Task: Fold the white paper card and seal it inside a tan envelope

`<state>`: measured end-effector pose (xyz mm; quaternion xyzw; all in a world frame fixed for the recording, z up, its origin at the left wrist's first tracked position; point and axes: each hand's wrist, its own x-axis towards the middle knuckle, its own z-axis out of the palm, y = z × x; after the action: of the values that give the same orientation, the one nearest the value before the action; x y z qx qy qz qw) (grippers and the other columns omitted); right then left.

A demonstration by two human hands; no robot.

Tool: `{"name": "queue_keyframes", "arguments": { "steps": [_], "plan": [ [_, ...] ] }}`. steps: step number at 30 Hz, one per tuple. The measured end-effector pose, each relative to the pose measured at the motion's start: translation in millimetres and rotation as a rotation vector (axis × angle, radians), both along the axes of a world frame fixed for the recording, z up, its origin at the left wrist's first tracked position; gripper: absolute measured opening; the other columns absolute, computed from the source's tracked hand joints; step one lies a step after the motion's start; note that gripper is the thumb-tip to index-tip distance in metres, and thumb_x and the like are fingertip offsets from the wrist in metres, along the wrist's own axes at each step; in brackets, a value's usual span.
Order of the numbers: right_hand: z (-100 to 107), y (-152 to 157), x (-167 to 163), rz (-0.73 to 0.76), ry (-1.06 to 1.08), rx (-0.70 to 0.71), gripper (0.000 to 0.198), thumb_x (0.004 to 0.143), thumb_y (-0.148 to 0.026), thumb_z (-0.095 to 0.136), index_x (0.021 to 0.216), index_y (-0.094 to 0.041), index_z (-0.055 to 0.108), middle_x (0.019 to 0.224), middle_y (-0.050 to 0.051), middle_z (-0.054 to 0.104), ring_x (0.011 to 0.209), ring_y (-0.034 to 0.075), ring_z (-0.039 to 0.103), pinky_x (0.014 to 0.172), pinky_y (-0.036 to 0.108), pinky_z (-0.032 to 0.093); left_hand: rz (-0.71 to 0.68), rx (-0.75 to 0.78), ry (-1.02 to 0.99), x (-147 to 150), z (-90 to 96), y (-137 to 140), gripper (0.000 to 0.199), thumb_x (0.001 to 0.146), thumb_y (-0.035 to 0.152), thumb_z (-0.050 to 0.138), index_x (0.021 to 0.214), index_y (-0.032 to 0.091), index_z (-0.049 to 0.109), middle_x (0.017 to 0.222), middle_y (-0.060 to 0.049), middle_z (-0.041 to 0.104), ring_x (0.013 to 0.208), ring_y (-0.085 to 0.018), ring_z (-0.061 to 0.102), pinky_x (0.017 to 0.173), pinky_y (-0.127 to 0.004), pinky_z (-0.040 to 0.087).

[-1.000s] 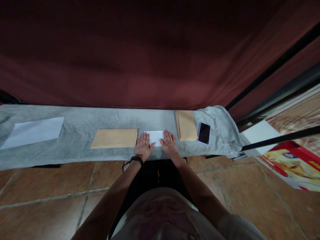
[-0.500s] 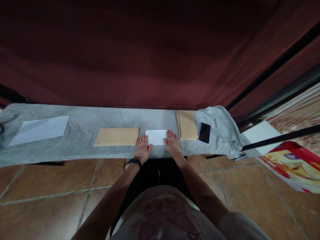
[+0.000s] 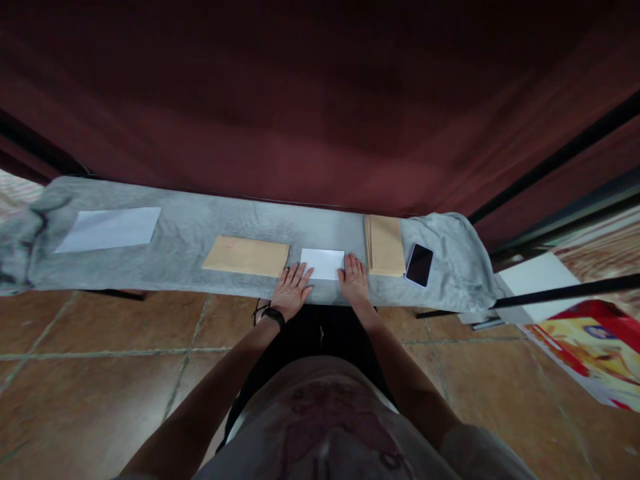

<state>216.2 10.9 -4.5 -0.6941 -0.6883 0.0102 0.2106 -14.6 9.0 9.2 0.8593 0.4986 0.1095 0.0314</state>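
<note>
A small white folded sheet of paper lies flat on the grey cloth in front of me. My left hand rests palm down at its lower left corner, fingers spread, the thumb by the paper's edge. On the other side, my right hand lies flat along the paper's right edge with its fingers stretched out. Neither hand grips anything. Just left of the left fingertips is a single brown envelope. A stack of brown envelopes lies to the right of my right hand.
White paper sheets lie at the left of the cloth-covered table. A phone lies right of the envelope stack. Dark red curtain hangs behind. A red and yellow box stands at the lower right, beside a black bar.
My left hand has shifted slightly, its fingers now more spread and angled towards the paper's lower left corner. The right hand stays at the right edge. The camera view has turned a little.
</note>
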Motion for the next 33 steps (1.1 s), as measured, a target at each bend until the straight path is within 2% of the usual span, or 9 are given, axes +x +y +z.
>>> {"name": "queue_keyframes", "arguments": {
  "steps": [4, 7, 9, 15, 18, 23, 26, 29, 33],
  "plan": [
    [5.0, -12.4, -15.8, 0.107, 0.004, 0.000, 0.050, 0.104, -0.029, 0.032, 0.151, -0.012, 0.034, 0.160, 0.013, 0.029, 0.146, 0.026, 0.029, 0.118, 0.047, 0.025, -0.068, 0.008, 0.029, -1.4, 3.0, -2.2, 0.053, 0.101, 0.039, 0.035, 0.152, 0.026, 0.036, 0.161, -0.005, 0.027, 0.151, -0.026, 0.016, 0.123, -0.050, 0.014],
    [7.4, -28.1, -33.9, 0.286, -0.007, -0.037, 0.048, 0.104, -0.032, 0.035, 0.150, -0.018, 0.038, 0.158, 0.008, 0.033, 0.145, 0.024, 0.033, 0.120, 0.045, 0.023, -0.088, -0.011, 0.031, -1.5, 3.3, -2.3, 0.052, 0.101, 0.039, 0.035, 0.151, 0.026, 0.037, 0.161, -0.005, 0.028, 0.150, -0.025, 0.018, 0.123, -0.048, 0.017],
    [7.9, -36.8, -42.2, 0.339, -0.016, -0.059, 0.048, 0.104, -0.035, 0.038, 0.150, -0.019, 0.038, 0.157, 0.007, 0.036, 0.143, 0.024, 0.036, 0.121, 0.046, 0.021, -0.094, -0.029, 0.029, -2.0, 2.5, -2.5, 0.052, 0.101, 0.039, 0.036, 0.151, 0.025, 0.038, 0.160, -0.005, 0.029, 0.150, -0.024, 0.020, 0.123, -0.047, 0.019],
    [4.7, -44.7, -30.8, 0.260, -0.021, -0.047, 0.049, 0.104, -0.033, 0.038, 0.150, -0.015, 0.038, 0.155, 0.010, 0.038, 0.143, 0.025, 0.037, 0.119, 0.047, 0.025, -0.092, -0.007, 0.038, -11.1, -1.4, -6.9, 0.057, 0.101, 0.041, 0.036, 0.152, 0.015, 0.036, 0.159, -0.010, 0.031, 0.149, -0.023, 0.024, 0.123, -0.043, 0.018],
    [2.1, -46.7, -17.7, 0.218, -0.021, -0.033, 0.052, 0.103, -0.033, 0.038, 0.150, -0.011, 0.036, 0.156, 0.013, 0.036, 0.143, 0.026, 0.037, 0.118, 0.048, 0.027, -0.079, -0.001, 0.042, -23.2, 1.3, -7.6, 0.058, 0.100, 0.041, 0.036, 0.152, 0.015, 0.036, 0.158, -0.009, 0.033, 0.149, -0.023, 0.023, 0.124, -0.045, 0.014],
    [2.7, -43.5, -15.6, 0.179, 0.048, -0.018, 0.048, 0.100, -0.026, 0.040, 0.146, -0.010, 0.043, 0.152, 0.015, 0.043, 0.142, 0.028, 0.037, 0.117, 0.050, 0.031, 0.072, 0.040, 0.011, -50.2, 8.1, 0.1, 0.061, 0.100, 0.041, 0.034, 0.155, 0.015, 0.028, 0.160, -0.010, 0.029, 0.151, -0.025, 0.016, 0.124, -0.049, 0.010],
    [6.7, -31.5, -31.4, 0.187, 0.144, -0.014, 0.045, 0.097, -0.020, 0.041, 0.140, -0.011, 0.051, 0.149, 0.014, 0.047, 0.139, 0.026, 0.041, 0.115, 0.046, 0.036, 0.223, 0.058, -0.034, -62.2, 2.6, 6.5, 0.067, 0.100, 0.046, 0.030, 0.156, 0.010, 0.023, 0.160, -0.014, 0.027, 0.151, -0.026, 0.015, 0.123, -0.050, 0.013],
    [11.9, -12.4, -58.3, 0.218, 0.280, -0.032, 0.043, 0.094, -0.018, 0.045, 0.135, -0.014, 0.057, 0.139, 0.012, 0.057, 0.130, 0.023, 0.051, 0.112, 0.038, 0.042, 0.318, 0.055, -0.061, -66.0, -7.9, 9.7, 0.070, 0.099, 0.049, 0.028, 0.153, 0.003, 0.027, 0.159, -0.019, 0.028, 0.150, -0.029, 0.017, 0.121, -0.050, 0.017],
    [18.4, 18.7, -102.9, 0.199, 0.560, -0.196, 0.039, 0.094, -0.020, 0.045, 0.128, -0.021, 0.063, 0.117, 0.008, 0.070, 0.100, 0.020, 0.068, 0.095, 0.033, 0.054, 0.332, 0.064, -0.073, -63.5, -16.7, 9.8, 0.069, 0.099, 0.047, 0.026, 0.152, 0.004, 0.029, 0.158, -0.019, 0.030, 0.150, -0.029, 0.019, 0.121, -0.051, 0.016]
  ]
}}
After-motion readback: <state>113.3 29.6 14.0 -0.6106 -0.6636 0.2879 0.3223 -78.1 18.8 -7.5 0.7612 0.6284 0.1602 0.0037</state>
